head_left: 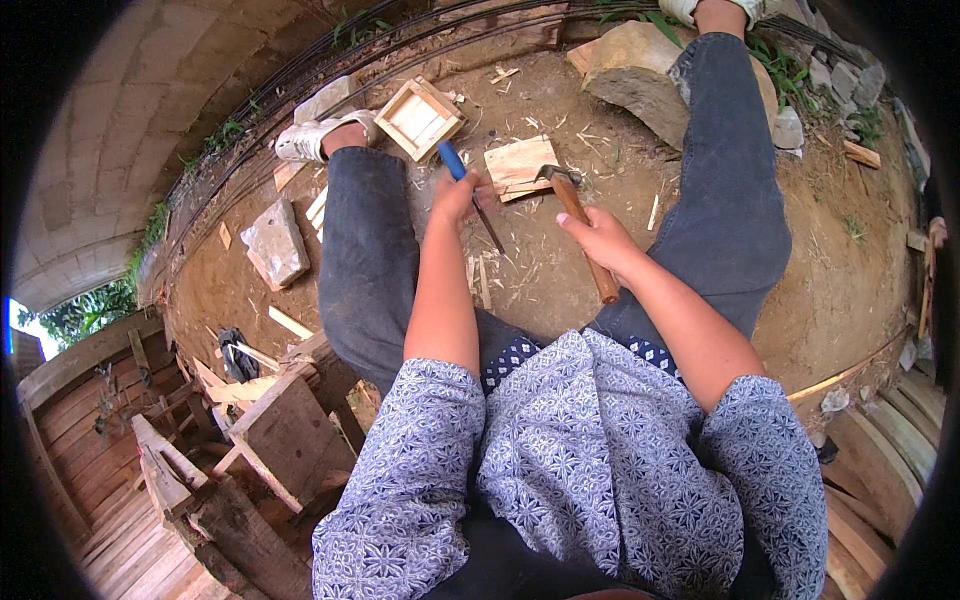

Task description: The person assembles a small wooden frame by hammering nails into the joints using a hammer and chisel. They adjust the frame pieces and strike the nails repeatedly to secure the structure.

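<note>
My left hand (458, 200), a little blurred, is closed around a blue-handled chisel (488, 228) with a long narrow metal blade. The blue end points up and away, while the blade slants down to the right over the dirt. In my right hand (603, 240) is a claw hammer (572, 195), gripped partway along its wooden handle with the head facing away from me. Just beyond the hammer head lies a pale wooden board (520, 165) on the ground. A small square wooden box frame (420, 118) rests farther left, near my left foot, touching neither hand.
Wood chips (485, 280) litter the dirt between my legs. A pale stone block (275, 245) lies left of my left leg; a large rock (635, 80) sits beyond my right knee. Rough wooden pieces (295, 435) crowd the lower left. A block wall (130, 120) and black cables (400, 38) border the far side.
</note>
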